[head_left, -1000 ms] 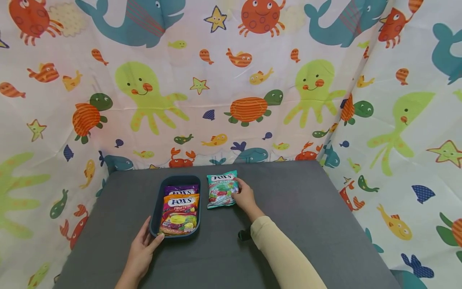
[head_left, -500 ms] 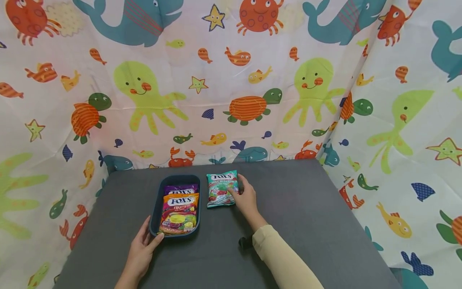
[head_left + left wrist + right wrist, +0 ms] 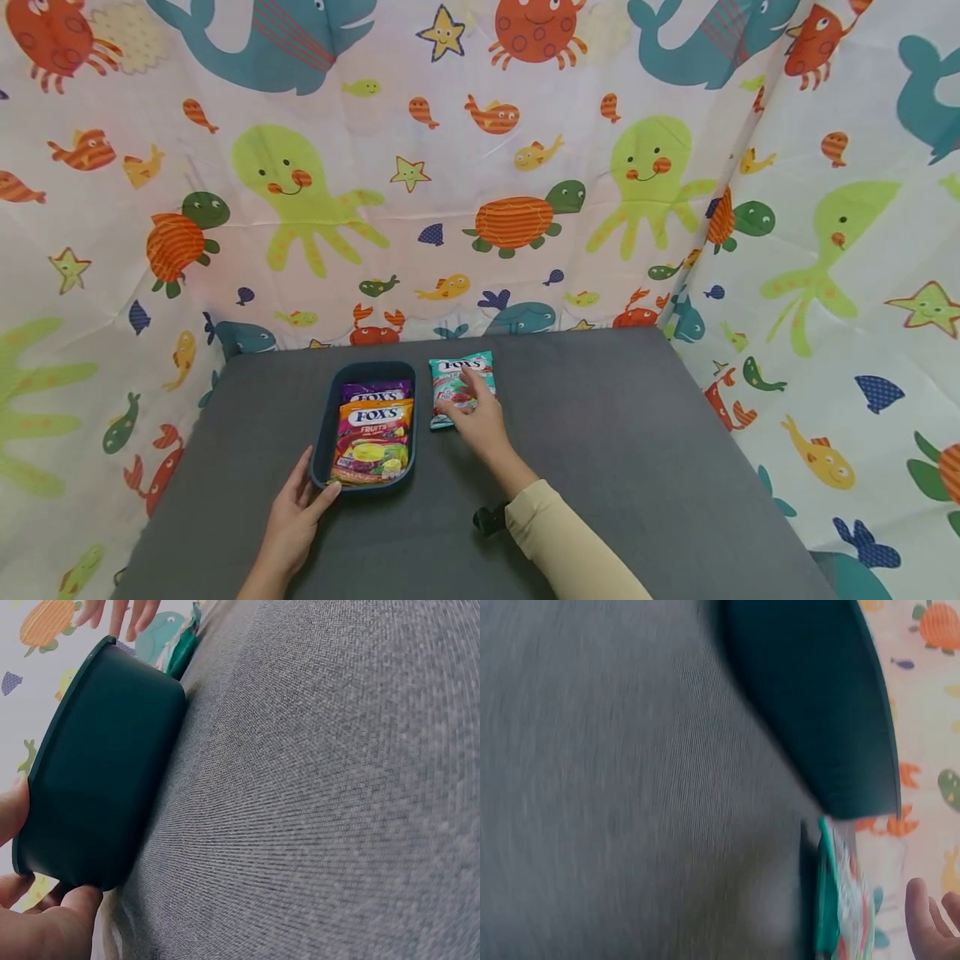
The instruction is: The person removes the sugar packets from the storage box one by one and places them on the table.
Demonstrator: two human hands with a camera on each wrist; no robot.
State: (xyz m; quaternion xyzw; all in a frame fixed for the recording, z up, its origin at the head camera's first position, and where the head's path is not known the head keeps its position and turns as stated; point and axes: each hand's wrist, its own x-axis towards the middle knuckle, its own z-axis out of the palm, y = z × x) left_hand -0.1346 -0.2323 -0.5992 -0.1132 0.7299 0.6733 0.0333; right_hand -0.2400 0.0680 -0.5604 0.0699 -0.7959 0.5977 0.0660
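Teal bag [image 3: 444,385], marked Fox's, lies flat on the grey desk [image 3: 615,450], directly under the right hand [image 3: 480,425]. Fingertips above its front face, covering part of the lettering in the head view. Right wrist view puts the fingers apart from the bag, a gap showing between.

Container [image 3: 375,363], dark blue, rounded corners, stands just left of the teal bag; narrow strip of desk between the two. Inside: orange bag [image 3: 373,446], lettered Fruits, overlapping the lower part of a purple bag [image 3: 375,390]. Both sit within the rim; orange one towards the near end.

Edges and room: far desk edge runs near behind the teal bag and the container, patterned curtain [image 3: 352,125] rising beyond it. Right of the teal bag, desk surface stretches wide to the slanting right edge. Room in front too, between the left hand [image 3: 292,521] and the right sleeve [image 3: 577,542].

Left grip: clamped on the container's near left corner, thumb at the near end, fingers along the outer left side. Left wrist view shows fingertips against the outer wall.

Right grip: thumb and fingers apart, spread, nothing held. Small dark object [image 3: 489,522] beside the right cuff; details too dark to make out.
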